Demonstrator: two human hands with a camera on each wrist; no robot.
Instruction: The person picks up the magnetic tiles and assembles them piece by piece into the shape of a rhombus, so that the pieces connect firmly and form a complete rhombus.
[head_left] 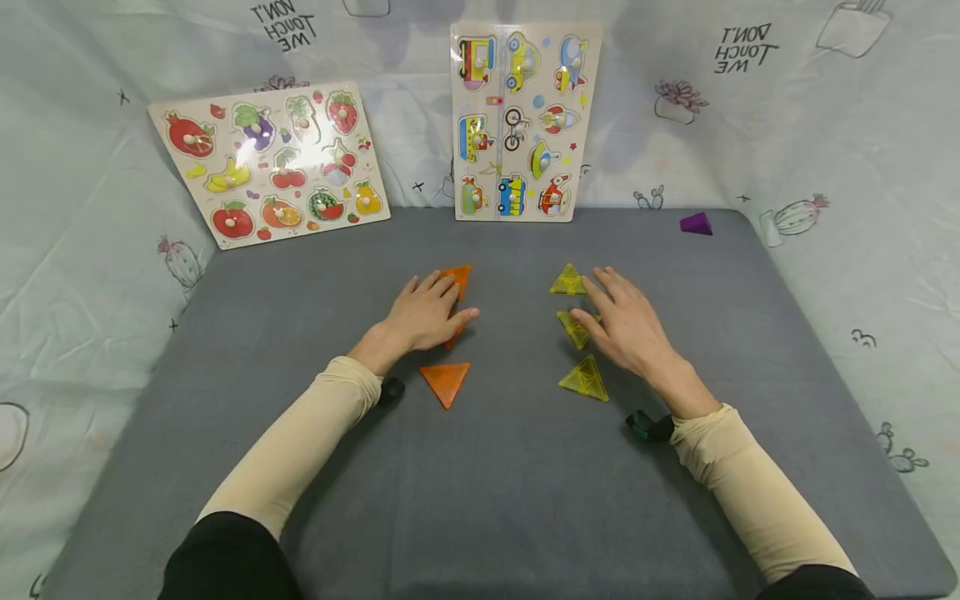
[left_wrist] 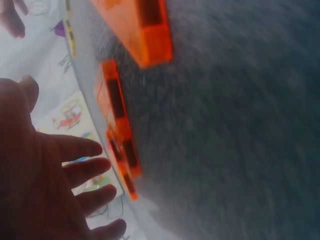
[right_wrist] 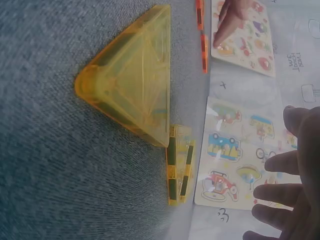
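Three orange translucent triangular tiles lie in a column on the grey table. My left hand [head_left: 424, 317], fingers spread, is over the middle and far ones; part of the far tile [head_left: 462, 275] shows past the fingertips, while the near tile [head_left: 446, 383] is uncovered. Facing them is a column of yellow triangular tiles: far [head_left: 568, 282], middle [head_left: 574, 331] and near [head_left: 587, 380]. Extended fingers of my right hand [head_left: 630, 325] overlap the right edges of the far and middle ones. In the right wrist view, the near yellow tile [right_wrist: 132, 75] lies flat, and that hand holds nothing.
A fruit puzzle board [head_left: 270, 162] leans on the patterned cloth at the back left. Beside it, a vehicle puzzle board [head_left: 517, 125] stands upright at the table's back edge. A small purple block [head_left: 697, 223] sits at the back right of the grey table [head_left: 487, 500].
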